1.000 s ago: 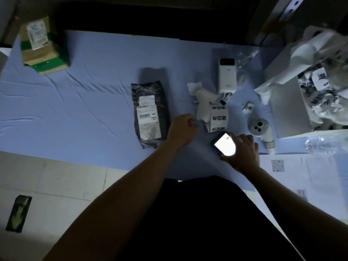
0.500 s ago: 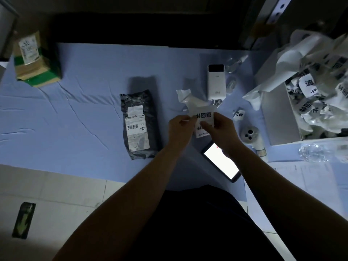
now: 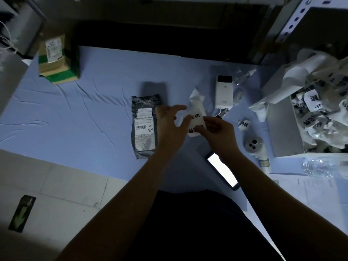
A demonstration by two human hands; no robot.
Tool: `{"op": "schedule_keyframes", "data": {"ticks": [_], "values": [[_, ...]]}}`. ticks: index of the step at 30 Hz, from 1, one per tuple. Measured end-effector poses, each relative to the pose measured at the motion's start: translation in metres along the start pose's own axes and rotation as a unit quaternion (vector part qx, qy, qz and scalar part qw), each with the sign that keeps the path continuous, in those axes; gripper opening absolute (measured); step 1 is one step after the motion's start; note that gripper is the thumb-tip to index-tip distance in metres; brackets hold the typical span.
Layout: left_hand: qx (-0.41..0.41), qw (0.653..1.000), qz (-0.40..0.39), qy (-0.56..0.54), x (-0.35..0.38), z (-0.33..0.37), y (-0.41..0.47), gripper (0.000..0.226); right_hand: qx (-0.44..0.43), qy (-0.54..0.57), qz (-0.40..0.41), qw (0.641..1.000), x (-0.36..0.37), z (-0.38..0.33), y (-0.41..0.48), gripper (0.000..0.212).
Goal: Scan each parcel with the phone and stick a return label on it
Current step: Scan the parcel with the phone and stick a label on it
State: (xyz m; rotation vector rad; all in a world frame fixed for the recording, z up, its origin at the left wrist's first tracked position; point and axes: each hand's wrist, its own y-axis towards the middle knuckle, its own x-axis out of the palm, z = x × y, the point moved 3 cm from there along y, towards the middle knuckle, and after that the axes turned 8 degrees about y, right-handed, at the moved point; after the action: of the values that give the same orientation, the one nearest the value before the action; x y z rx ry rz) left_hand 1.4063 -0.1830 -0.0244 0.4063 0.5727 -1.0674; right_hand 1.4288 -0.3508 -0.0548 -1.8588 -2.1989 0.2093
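Note:
A dark grey parcel bag [image 3: 146, 127] with a white barcode label lies flat on the blue table [image 3: 90, 113]. Just right of it, my left hand [image 3: 172, 122] and my right hand [image 3: 216, 129] both pinch a strip of white return labels [image 3: 195, 119] printed with black characters, held a little above the table. The phone [image 3: 222, 169] lies on the table with its screen lit, below my right wrist. A second parcel, a cardboard box with green tape [image 3: 56, 61], stands at the far left corner.
A white power bank [image 3: 224, 94] lies beyond the labels. A loose label [image 3: 244, 124] and a white handheld device [image 3: 255, 146] lie to the right. A grey bin [image 3: 282, 129] full of crumpled label backing stands at far right, papers [image 3: 310, 187] in front of it.
My right hand left the phone on the table and joined my left hand on the label strip, which both hands lifted and now work between the fingers.

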Motion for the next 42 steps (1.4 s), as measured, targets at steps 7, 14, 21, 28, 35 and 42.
{"op": "schedule_keyframes", "data": {"ticks": [7, 14, 21, 28, 35, 42], "values": [[0.167, 0.972, -0.138, 0.093, -0.011, 0.006, -0.008, 0.018, -0.043, -0.058, -0.007, 0.997, 0.014, -0.012, -0.005, 0.013], [0.236, 0.950, -0.149, 0.139, -0.032, -0.004, -0.005, 0.021, -0.063, -0.101, -0.011, 0.993, 0.038, -0.022, -0.020, 0.028], [0.060, 0.983, -0.162, -0.060, -0.045, -0.027, 0.000, 0.010, -0.065, -0.122, -0.029, 0.990, 0.054, -0.031, -0.024, 0.010], [0.045, 0.974, -0.183, -0.123, -0.052, -0.041, 0.004, 0.010, -0.078, -0.186, -0.080, 0.976, 0.066, -0.039, -0.022, 0.013], [0.033, 0.975, -0.189, -0.114, -0.060, -0.049, 0.003, 0.005, -0.064, -0.163, -0.069, 0.982, 0.074, -0.035, -0.028, 0.011], [0.058, 0.979, -0.177, -0.082, -0.070, -0.050, -0.001, 0.019, -0.092, -0.206, -0.089, 0.970, 0.082, -0.037, -0.027, 0.013]]}}
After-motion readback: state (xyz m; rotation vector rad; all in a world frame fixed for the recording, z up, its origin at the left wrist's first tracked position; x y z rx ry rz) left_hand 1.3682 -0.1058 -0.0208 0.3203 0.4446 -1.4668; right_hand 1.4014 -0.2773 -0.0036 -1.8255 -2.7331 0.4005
